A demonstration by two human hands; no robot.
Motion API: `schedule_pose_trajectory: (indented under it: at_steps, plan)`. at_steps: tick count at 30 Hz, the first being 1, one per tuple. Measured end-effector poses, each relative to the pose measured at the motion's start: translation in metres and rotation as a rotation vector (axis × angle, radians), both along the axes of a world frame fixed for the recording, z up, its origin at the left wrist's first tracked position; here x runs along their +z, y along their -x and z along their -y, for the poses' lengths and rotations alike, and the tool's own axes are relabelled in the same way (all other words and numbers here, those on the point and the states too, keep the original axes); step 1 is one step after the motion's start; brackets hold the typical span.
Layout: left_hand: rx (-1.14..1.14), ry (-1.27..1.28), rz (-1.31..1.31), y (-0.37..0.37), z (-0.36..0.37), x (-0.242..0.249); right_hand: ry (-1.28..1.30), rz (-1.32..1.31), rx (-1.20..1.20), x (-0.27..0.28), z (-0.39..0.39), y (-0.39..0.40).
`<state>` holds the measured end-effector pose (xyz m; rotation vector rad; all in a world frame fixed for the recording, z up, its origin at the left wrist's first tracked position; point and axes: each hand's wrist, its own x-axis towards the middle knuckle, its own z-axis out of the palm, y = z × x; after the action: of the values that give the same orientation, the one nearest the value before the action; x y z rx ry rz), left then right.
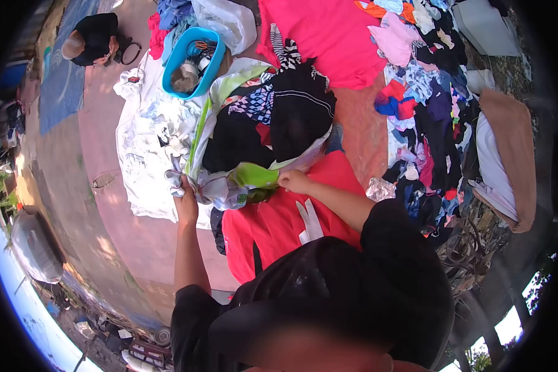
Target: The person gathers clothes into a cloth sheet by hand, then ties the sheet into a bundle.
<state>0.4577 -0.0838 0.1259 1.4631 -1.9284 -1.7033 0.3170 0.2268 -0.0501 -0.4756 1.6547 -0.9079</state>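
Observation:
My left hand (pixel 186 199) is closed on a crumpled white-and-grey cloth (pixel 216 188), with part of it bunched above the fingers. My right hand (pixel 295 180) pinches the bright green edge of a white-and-green sack (pixel 254 175). Dark clothes (pixel 301 118), including black pieces and a blue-and-pink patterned one, lie heaped inside the sack's spread sides. Across my lap spreads a red cloth (pixel 328 180) with a white strip on it. To the left of the sack is a pile of white fabric pieces (pixel 161 133).
A blue plastic tub (pixel 167 80) holding scissors and small items stands beyond the white pile. On the right lies a long heap of mixed fabric scraps (pixel 425 124). A pink-red sheet (pixel 328 37) covers the ground ahead. Another person (pixel 93 38) sits at the upper left.

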Motion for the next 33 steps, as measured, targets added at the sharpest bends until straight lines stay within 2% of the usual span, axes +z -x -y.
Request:
schedule_pose_trajectory:
  at_steps: [1, 2, 3, 5, 7, 9, 11, 13, 14, 15, 17, 19, 23, 25, 27, 29, 31, 32, 33]
  plan:
    - [-0.085, 0.038, 0.052, 0.022, -0.008, -0.004, -0.086, -0.063, -0.07, -0.062, -0.031, 0.024]
    - [-0.066, -0.043, 0.054, 0.03, -0.01, -0.024, -0.047, -0.22, -0.076, -0.075, -0.057, 0.062]
    - [-0.103, 0.03, 0.132, 0.041, -0.013, -0.039, -0.25, -0.248, -0.13, -0.12, -0.082, 0.09]
    - [-0.12, 0.147, 0.13, 0.074, -0.027, -0.047, -0.337, -0.153, -0.242, -0.138, -0.115, 0.155]
    - [-0.055, 0.043, 0.115, 0.09, -0.036, -0.064, -0.402, -0.304, -0.25, -0.178, -0.144, 0.201]
    - [0.113, 0.088, 0.198, 0.096, -0.048, -0.093, -0.431, -0.171, -0.302, -0.226, -0.162, 0.24]
    - [0.178, 0.074, 0.175, 0.076, -0.047, -0.135, -0.439, -0.051, -0.422, -0.265, -0.164, 0.275]
    - [0.169, 0.05, 0.131, 0.096, -0.056, -0.143, -0.421, 0.059, -0.614, -0.297, -0.151, 0.3]
    - [0.194, 0.069, 0.182, 0.091, -0.056, -0.156, -0.447, -0.015, -0.61, -0.306, -0.14, 0.314]
    - [0.131, 0.147, 0.083, 0.097, -0.057, -0.168, -0.468, -0.089, -0.603, -0.322, -0.129, 0.327]
    - [0.046, 0.206, 0.078, 0.102, -0.059, -0.186, -0.337, -0.039, -0.652, -0.391, -0.127, 0.342]
    - [-0.008, 0.264, 0.035, 0.114, -0.063, -0.2, -0.31, -0.021, -0.675, -0.429, -0.112, 0.353]
    - [-0.065, 0.392, -0.165, 0.116, -0.045, -0.209, -0.119, -0.023, -0.74, -0.449, -0.072, 0.36]
    - [-0.005, 0.479, -0.199, 0.115, -0.026, -0.189, -0.187, 0.226, -0.754, -0.456, -0.058, 0.347]
    - [0.096, 0.537, -0.289, 0.11, -0.011, -0.152, -0.237, 0.309, -0.744, -0.463, -0.054, 0.332]
    - [0.21, 0.512, -0.538, 0.127, -0.008, -0.115, -0.237, 0.247, -0.705, -0.463, -0.054, 0.322]
    - [0.144, 0.286, -0.758, 0.147, -0.009, -0.092, -0.231, 0.177, -0.611, -0.45, -0.047, 0.301]
    - [0.074, 0.159, -0.823, 0.162, -0.014, -0.092, -0.225, 0.166, -0.549, -0.438, -0.039, 0.285]
    - [0.057, 0.177, -0.764, 0.173, -0.024, -0.096, -0.221, 0.174, -0.476, -0.424, -0.027, 0.264]
